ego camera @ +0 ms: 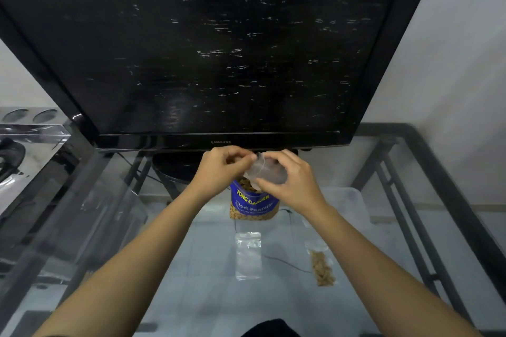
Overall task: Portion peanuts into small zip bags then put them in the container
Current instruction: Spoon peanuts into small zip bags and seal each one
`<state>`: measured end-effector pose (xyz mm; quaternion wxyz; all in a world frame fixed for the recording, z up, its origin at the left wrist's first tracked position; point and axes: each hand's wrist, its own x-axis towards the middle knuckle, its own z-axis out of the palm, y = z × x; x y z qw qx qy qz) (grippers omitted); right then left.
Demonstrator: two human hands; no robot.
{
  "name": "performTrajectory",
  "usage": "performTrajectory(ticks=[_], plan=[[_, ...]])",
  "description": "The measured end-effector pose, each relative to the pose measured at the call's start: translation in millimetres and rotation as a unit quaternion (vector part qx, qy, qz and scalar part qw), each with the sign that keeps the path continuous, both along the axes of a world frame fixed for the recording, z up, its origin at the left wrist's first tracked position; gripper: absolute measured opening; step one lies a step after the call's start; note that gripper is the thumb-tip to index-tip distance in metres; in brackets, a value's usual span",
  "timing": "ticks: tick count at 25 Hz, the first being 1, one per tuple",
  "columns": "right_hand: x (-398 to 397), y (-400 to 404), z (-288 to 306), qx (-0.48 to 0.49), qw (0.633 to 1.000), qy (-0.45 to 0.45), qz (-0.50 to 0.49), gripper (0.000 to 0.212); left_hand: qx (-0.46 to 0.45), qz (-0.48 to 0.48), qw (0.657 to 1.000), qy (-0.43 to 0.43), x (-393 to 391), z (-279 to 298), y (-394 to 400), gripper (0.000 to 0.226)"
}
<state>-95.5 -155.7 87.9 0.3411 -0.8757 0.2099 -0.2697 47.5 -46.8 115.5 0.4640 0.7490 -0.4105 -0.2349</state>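
A blue peanut pack (pixel 253 204) stands open on the glass table, peanuts showing at its mouth. Just above it, both hands hold a small clear zip bag (pixel 264 171). My left hand (pixel 221 167) pinches the bag's top edge with curled fingers; whether it also holds peanuts I cannot tell. My right hand (pixel 287 180) grips the bag from the right side. An empty zip bag (pixel 248 256) lies flat in front of the pack. A zip bag filled with peanuts (pixel 321 268) lies to its right.
A large black TV (pixel 219 49) stands right behind the hands, its stand (pixel 175 167) at the left of the pack. A clear plastic container (pixel 347 200) sits at the right behind the filled bag. The glass table's dark metal frame (pixel 427 200) runs along the right side.
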Motion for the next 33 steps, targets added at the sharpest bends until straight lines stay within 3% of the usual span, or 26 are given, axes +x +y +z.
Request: performTrajectory(ticks=[2, 3, 5, 7, 9, 11, 13, 15, 17, 19, 22, 24, 29, 33], plan=[[-1.2, -6.9, -7.4, 0.028, 0.999, 0.003, -0.020, 0.049, 0.014, 0.118, 0.987, -0.107, 12.0, -14.8, -5.1, 0.038], [-1.9, -10.4, -11.6, 0.045, 0.998, 0.006, -0.031, 0.050, 0.046, 0.176, 0.978, -0.106, 20.0, -23.4, -7.6, 0.047], [-3.3, -16.3, -21.4, 0.075, 0.996, 0.017, -0.049, 0.051, 0.130, 0.217, 0.967, -0.018, 31.4, -43.2, -13.2, 0.057], [-3.8, -18.3, -29.0, 0.095, 0.993, 0.037, -0.061, 0.054, 0.132, 0.208, 0.967, 0.071, 31.9, -61.0, -19.2, 0.045], [-4.1, -19.8, -35.8, 0.106, 0.991, 0.047, -0.067, 0.055, 0.079, 0.204, 0.972, 0.084, 26.1, -67.3, -25.9, 0.023], [-5.8, -20.6, -40.2, 0.114, 0.989, 0.060, -0.070, 0.054, 0.046, 0.155, 0.987, 0.025, 18.7, -62.4, -28.9, 0.019], [-8.3, -20.3, -43.8, 0.124, 0.987, 0.080, -0.070, 0.053, -0.007, 0.076, 0.990, -0.115, 19.2, -49.8, -27.4, 0.022], [-10.6, -18.8, -48.7, 0.138, 0.984, 0.090, -0.069, 0.054, -0.023, -0.051, 0.963, -0.262, 28.9, -40.1, -24.4, 0.022], [-11.6, -17.0, -52.2, 0.149, 0.982, 0.093, -0.068, 0.055, 0.046, -0.172, 0.929, -0.323, 38.3, -41.3, -20.8, 0.022], [-11.6, -15.8, -53.3, 0.163, 0.979, 0.097, -0.069, 0.054, 0.081, -0.156, 0.948, -0.267, 42.3, -51.4, -16.6, 0.022], [-13.5, -14.7, -52.9, 0.186, 0.975, 0.097, -0.070, 0.053, 0.054, 0.076, 0.991, -0.097, 41.0, -63.1, -15.4, 0.021], [-14.1, -13.4, -52.2, 0.198, 0.973, 0.099, -0.069, 0.053, 0.061, 0.152, 0.986, -0.018, 41.0, -67.1, -15.8, 0.022], [-13.6, -12.8, -51.7, 0.208, 0.970, 0.099, -0.076, 0.054, 0.066, 0.179, 0.973, 0.126, 24.9, -67.7, -23.4, 0.022], [-15.4, -13.0, -48.3, 0.223, 0.968, 0.091, -0.071, 0.052, 0.055, 0.258, 0.927, 0.266, 29.1, -74.9, -28.0, 0.019]])
